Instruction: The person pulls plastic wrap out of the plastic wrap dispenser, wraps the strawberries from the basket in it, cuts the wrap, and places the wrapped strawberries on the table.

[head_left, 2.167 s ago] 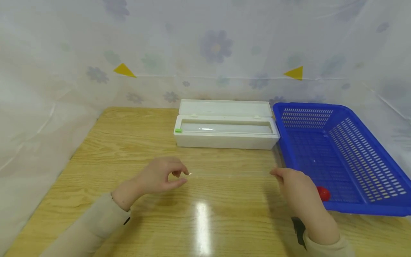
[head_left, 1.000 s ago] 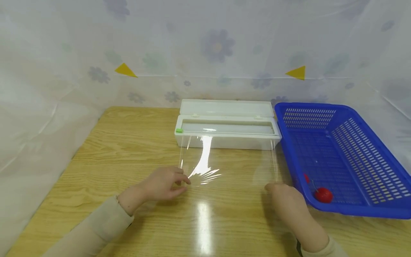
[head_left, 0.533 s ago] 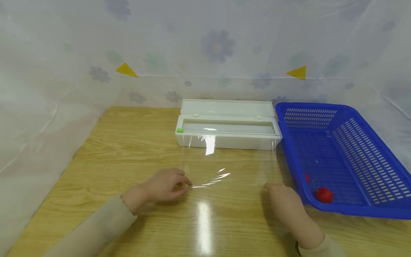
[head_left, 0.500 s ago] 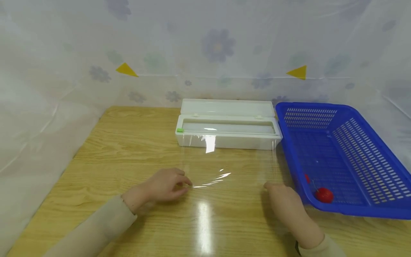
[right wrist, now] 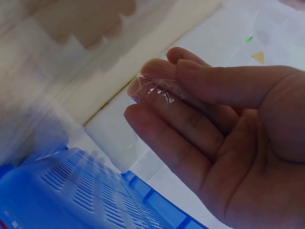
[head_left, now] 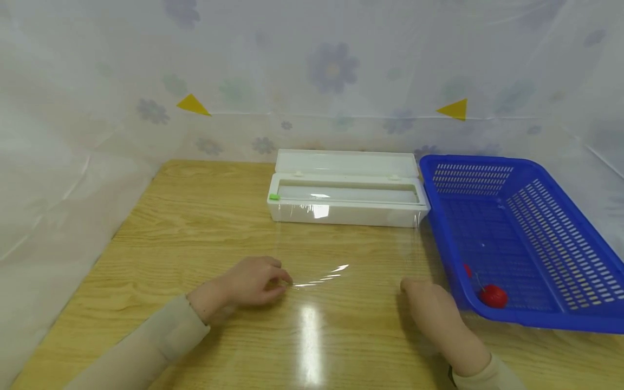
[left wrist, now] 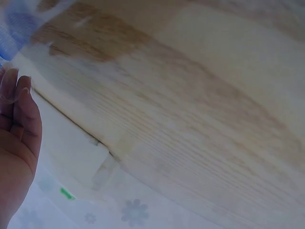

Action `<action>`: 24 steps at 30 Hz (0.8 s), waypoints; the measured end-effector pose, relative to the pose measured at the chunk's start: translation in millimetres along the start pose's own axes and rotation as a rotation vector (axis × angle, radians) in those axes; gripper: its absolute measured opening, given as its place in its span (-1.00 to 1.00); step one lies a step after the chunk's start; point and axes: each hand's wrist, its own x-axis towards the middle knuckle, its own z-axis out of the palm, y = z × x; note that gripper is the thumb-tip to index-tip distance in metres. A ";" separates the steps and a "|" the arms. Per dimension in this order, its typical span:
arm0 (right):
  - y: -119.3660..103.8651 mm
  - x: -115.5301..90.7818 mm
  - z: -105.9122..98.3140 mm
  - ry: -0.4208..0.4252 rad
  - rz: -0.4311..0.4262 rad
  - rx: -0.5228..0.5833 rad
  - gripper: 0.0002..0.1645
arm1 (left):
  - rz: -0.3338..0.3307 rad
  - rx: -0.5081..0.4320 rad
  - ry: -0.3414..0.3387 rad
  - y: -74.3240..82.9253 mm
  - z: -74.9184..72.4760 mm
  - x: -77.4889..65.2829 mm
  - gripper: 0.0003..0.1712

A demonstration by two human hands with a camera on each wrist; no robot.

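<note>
A clear sheet of plastic wrap (head_left: 322, 279) stretches from the white wrap dispenser box (head_left: 348, 214) toward the person, its edge showing as bright glints. My left hand (head_left: 255, 281) pinches the near left corner of the sheet. At the near right corner my right hand (head_left: 431, 306) grips the film; in the right wrist view, crumpled wrap (right wrist: 159, 90) lies between the thumb and fingers. The dispenser's lid (head_left: 346, 162) stands raised at the back, and a green slider (head_left: 274, 197) sits at the left end of its front edge.
Right of the dispenser stands a blue plastic basket (head_left: 492, 233) with a red round item (head_left: 494, 296) in its near left corner. A wooden table (head_left: 195, 216) lies under everything. Behind it hangs a flowered curtain (head_left: 331, 70) with two yellow triangles.
Both hands have drawn back toward the person, pulling a longer stretch of wrap out of the dispenser. Over the last half second they have hardly moved, and the glints on the film have shifted slightly.
</note>
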 end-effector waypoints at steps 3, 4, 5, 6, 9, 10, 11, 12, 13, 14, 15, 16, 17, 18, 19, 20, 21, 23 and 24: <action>0.2 0.0 2.0 0.002 -0.007 -0.020 -0.84 | -0.002 0.000 -0.007 -0.1 0.7 -0.1 -0.74; 0.0 0.1 2.4 0.001 -0.010 -0.023 -0.84 | -0.003 0.000 -0.007 -0.1 1.0 -0.1 -0.74; -0.1 0.3 2.8 0.002 -0.011 -0.027 -0.84 | -0.005 0.001 -0.008 -0.2 1.3 -0.1 -0.74; -0.1 0.5 3.2 0.000 -0.010 -0.027 -0.85 | -0.007 -0.001 -0.008 -0.4 1.7 0.0 -0.74; -0.4 0.8 3.7 -0.001 -0.010 -0.029 -0.84 | -0.015 -0.014 -0.016 -0.4 2.7 0.2 -0.73; -0.5 0.8 3.7 -0.004 -0.006 -0.028 -0.84 | -0.018 -0.019 -0.020 -0.6 3.1 0.1 -0.73; -0.7 0.7 3.7 -0.009 -0.001 -0.028 -0.84 | -0.019 -0.027 -0.024 -0.6 3.1 0.1 -0.73; -0.9 0.6 3.8 -0.015 0.001 -0.026 -0.83 | -0.023 -0.031 -0.029 -0.5 3.2 0.0 -0.73; -1.2 0.3 3.6 -0.019 0.005 -0.026 -0.83 | -0.025 -0.034 -0.034 -0.5 3.5 0.0 -0.72; -1.3 0.2 3.8 -0.023 0.006 -0.023 -0.82 | -0.025 -0.035 -0.035 -0.5 3.9 -0.1 -0.72; -1.4 0.0 3.9 -0.027 0.006 -0.021 -0.81 | -0.027 -0.037 -0.038 -0.5 4.3 -0.1 -0.72; -1.6 -0.2 4.1 -0.026 0.005 -0.021 -0.80 | -0.026 -0.037 -0.040 -0.8 4.8 -0.1 -0.73; -1.6 -0.3 4.4 -0.027 0.001 -0.019 -0.79 | -0.025 -0.035 -0.038 -0.8 5.3 0.0 -0.73; -1.5 -0.3 4.9 -0.024 -0.006 -0.018 -0.78 | -0.024 -0.032 -0.037 -1.1 6.2 0.1 -0.73; -1.5 -0.3 5.2 -0.020 -0.009 -0.019 -0.78 | -0.022 -0.030 -0.035 -1.4 6.8 0.3 -0.73; -1.4 -0.2 5.6 -0.018 -0.013 -0.019 -0.78 | -0.020 -0.029 -0.033 -1.7 7.3 0.6 -0.73; -1.3 -0.2 5.9 -0.016 -0.017 -0.022 -0.77 | -0.019 -0.027 -0.034 -2.2 7.7 0.8 -0.72; -1.0 0.4 6.7 -0.019 -0.020 -0.024 -0.78 | -0.014 -0.023 -0.033 -3.2 8.2 1.1 -0.73; -0.8 0.7 7.0 -0.021 -0.022 -0.025 -0.79 | -0.013 -0.022 -0.035 -3.7 8.4 1.4 -0.73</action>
